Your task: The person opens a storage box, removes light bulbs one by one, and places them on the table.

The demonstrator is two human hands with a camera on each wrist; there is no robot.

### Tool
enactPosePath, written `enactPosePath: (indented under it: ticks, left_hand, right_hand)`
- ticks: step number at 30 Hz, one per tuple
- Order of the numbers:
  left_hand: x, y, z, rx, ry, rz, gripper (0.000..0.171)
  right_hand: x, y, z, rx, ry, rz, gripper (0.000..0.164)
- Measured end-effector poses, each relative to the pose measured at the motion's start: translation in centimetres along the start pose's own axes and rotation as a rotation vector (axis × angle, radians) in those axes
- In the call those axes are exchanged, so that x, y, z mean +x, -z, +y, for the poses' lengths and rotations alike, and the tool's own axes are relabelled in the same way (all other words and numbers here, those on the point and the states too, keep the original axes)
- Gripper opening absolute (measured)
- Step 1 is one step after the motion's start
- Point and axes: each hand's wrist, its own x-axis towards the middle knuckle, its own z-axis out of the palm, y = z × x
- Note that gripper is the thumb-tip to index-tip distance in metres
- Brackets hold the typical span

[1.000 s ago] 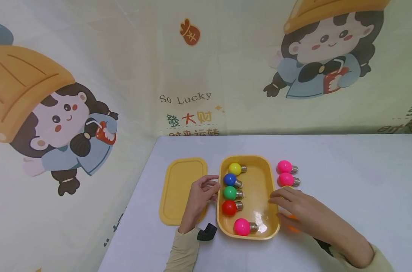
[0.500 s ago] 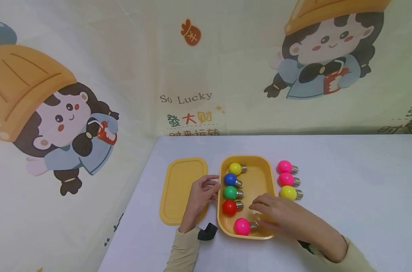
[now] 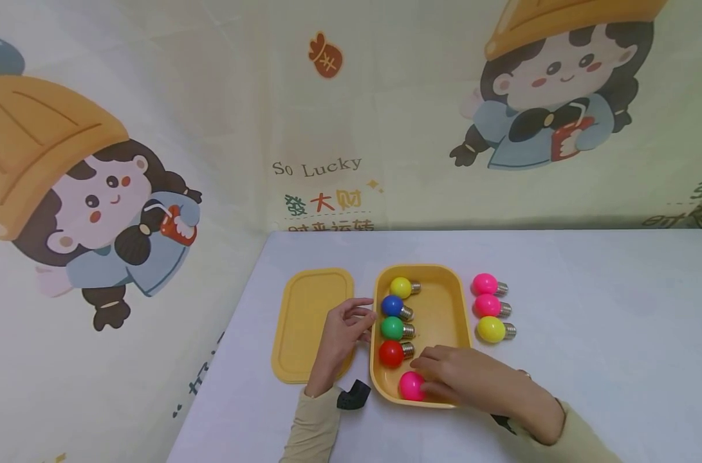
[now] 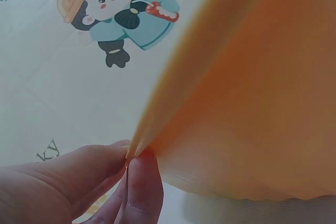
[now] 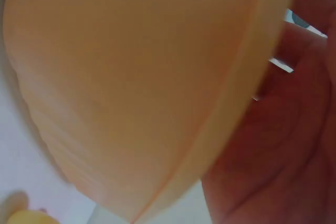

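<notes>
A yellow plastic box [image 3: 437, 308] holds a column of bulbs along its left side: yellow [image 3: 401, 288], blue [image 3: 392, 305], green [image 3: 392, 328] and red [image 3: 391, 354]. A pink bulb [image 3: 411, 386] lies near its front edge. My left hand [image 3: 340, 337] is at the left wall; the left wrist view shows thumb and finger pinching the rim [image 4: 173, 85]. Reaching over the right wall, my right hand [image 3: 472, 378] has its fingers above and beside the pink bulb, covering that bulb's metal base. The right wrist view shows the palm behind the box wall [image 5: 131, 77].
A flat yellow lid [image 3: 304, 321] lies left of the box. Two pink bulbs, one farther back [image 3: 485, 284] and one nearer [image 3: 488, 305], and a yellow bulb [image 3: 492, 329] lie to the right. Behind the white table [image 3: 605, 308] hangs a printed cloth [image 3: 414, 128].
My right hand has moved left from outside the box's right wall to the pink bulb inside, uncovering the yellow bulb on the table. My left hand has stayed at the rim.
</notes>
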Motion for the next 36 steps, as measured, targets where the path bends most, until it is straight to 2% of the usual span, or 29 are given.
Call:
enactPosePath:
  ticks: [11, 18, 24, 30, 36]
  left_hand:
    - [0.1, 0.0, -0.2, -0.009, -0.004, 0.0, 0.034]
    - [1.5, 0.1, -3.0, -0.024, -0.006, 0.006, 0.037]
    - [1.5, 0.1, -3.2, -0.02, -0.006, 0.007, 0.037]
    - [1.5, 0.1, -3.0, -0.006, 0.005, 0.009, 0.036]
    - [0.6, 0.0, -1.0, 0.007, 0.004, 0.006, 0.034]
  right_hand:
    - [0.6, -0.5, -0.2, -0.012, -0.031, -0.073, 0.043]
    - [0.8, -0.7, 0.0, -0.023, -0.047, -0.088, 0.044]
    - [1.0, -0.9, 0.1, -0.021, -0.057, -0.096, 0.045]
    - [1.0, -0.8, 0.1, -0.021, -0.055, -0.083, 0.044]
    - [0.3, -0.1, 0.1, -0.017, -0.036, -0.023, 0.04]
